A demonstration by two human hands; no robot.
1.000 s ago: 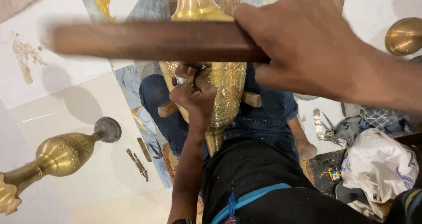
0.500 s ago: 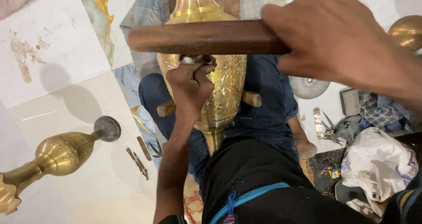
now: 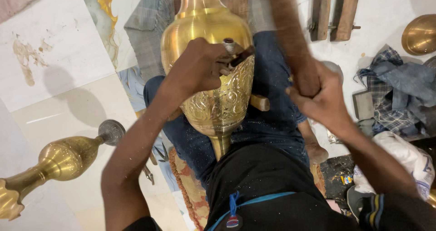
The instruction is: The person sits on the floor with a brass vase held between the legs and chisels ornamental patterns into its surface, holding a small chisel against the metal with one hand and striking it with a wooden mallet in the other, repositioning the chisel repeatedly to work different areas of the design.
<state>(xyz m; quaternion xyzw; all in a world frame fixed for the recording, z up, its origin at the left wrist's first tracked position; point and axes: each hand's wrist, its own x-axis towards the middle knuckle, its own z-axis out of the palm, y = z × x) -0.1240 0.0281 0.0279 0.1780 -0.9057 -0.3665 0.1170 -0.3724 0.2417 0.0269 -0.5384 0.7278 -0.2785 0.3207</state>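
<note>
A large brass vase [image 3: 204,31] lies across my lap, its lower body covered in engraved scrollwork [image 3: 222,104]. My left hand [image 3: 195,70] rests on the vase's shoulder and grips a small metal chisel [image 3: 229,45], whose tip meets the engraved band. To the right of the vase, my right hand [image 3: 318,95] is closed round a brown wooden stick [image 3: 288,31]. The stick is blurred and runs from my fist up to the top edge of the view. A wooden peg [image 3: 260,102] sticks out from under the vase.
A second brass vase [image 3: 63,160] lies on the tiled floor at the left, with small metal tools [image 3: 147,172] near it. Wooden blocks [image 3: 334,11] sit at the top, a brass bowl [image 3: 420,33] at the top right, and checked cloths [image 3: 399,86] and a white bag [image 3: 404,158] at the right.
The wooden stick was held level above the vase; it now points away from me at the vase's right, and my right hand has dropped lower. My left hand stays on the chisel.
</note>
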